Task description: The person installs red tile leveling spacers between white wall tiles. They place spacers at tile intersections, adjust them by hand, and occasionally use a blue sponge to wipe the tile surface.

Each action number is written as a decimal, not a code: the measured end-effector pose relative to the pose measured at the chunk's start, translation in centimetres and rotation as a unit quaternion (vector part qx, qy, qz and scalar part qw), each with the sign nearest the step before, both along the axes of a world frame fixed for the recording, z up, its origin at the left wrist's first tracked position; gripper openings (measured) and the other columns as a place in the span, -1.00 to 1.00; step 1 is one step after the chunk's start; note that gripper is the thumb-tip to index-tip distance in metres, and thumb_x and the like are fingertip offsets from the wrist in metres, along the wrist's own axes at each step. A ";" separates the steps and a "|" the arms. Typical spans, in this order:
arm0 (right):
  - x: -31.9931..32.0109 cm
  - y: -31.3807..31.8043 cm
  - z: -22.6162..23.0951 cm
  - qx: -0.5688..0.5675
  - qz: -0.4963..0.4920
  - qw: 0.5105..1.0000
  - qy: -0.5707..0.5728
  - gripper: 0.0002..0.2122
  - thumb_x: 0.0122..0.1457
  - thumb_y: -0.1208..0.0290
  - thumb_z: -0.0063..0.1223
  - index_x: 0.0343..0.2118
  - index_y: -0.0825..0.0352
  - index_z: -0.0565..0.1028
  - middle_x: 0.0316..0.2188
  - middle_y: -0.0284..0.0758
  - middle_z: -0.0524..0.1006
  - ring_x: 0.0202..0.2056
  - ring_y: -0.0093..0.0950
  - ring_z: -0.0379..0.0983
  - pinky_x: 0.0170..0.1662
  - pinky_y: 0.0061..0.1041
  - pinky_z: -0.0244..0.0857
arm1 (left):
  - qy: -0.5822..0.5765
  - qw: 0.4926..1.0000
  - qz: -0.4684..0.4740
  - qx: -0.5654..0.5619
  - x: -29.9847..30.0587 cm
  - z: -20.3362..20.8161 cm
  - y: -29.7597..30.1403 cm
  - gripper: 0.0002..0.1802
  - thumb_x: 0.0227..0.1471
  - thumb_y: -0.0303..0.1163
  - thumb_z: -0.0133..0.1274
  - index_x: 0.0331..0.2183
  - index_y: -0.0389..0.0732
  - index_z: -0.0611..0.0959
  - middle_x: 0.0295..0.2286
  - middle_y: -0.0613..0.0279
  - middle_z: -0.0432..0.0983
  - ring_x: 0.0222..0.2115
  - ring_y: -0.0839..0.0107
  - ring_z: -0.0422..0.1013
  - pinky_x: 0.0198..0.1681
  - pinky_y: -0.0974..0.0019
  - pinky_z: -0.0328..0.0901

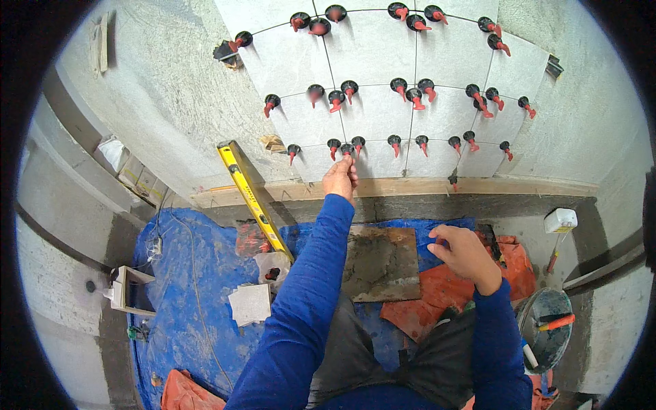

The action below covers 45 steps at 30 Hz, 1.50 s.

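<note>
Clip (347, 147), round, black-and-red, pinched in left hand (340, 180); right hand (469, 257) half-curled, thumb apart.

Orange sheet (422, 298) on blue tarp (171, 287)

About thirty red-and-black clips (414, 96), one yellow level (251, 196), one mortar-smeared board (380, 264), one bucket (555, 344).

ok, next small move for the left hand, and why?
Probably a slight twist of the red-and-black clip: the left hand seems to pinch it already, while the right hand hangs apparently empty, away from the tiles. Twist direction can't be told.
</note>
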State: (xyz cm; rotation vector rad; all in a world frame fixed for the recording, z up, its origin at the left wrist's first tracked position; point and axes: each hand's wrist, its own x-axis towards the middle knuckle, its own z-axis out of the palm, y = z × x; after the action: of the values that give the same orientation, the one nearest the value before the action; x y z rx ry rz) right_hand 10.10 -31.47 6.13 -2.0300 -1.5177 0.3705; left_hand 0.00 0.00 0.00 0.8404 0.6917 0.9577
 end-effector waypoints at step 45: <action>-6.0 25.9 -6.7 0.262 -0.119 0.685 0.669 -0.71 0.34 0.14 0.09 -0.16 0.32 0.57 -0.24 -0.37 0.58 -0.29 -0.55 0.52 -0.28 -0.51 0.41 | 0.115 0.988 0.047 0.091 -0.6 0.6 0.3 -0.66 0.15 -0.14 0.19 -0.30 -0.26 0.68 -0.51 0.30 0.55 -0.58 0.52 0.40 -0.53 0.37 0.30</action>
State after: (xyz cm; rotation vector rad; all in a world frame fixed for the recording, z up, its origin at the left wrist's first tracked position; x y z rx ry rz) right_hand 4.05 -5.55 -0.53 -0.9047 -0.3080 0.9053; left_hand -0.62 0.32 0.55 1.0989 0.8575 1.0287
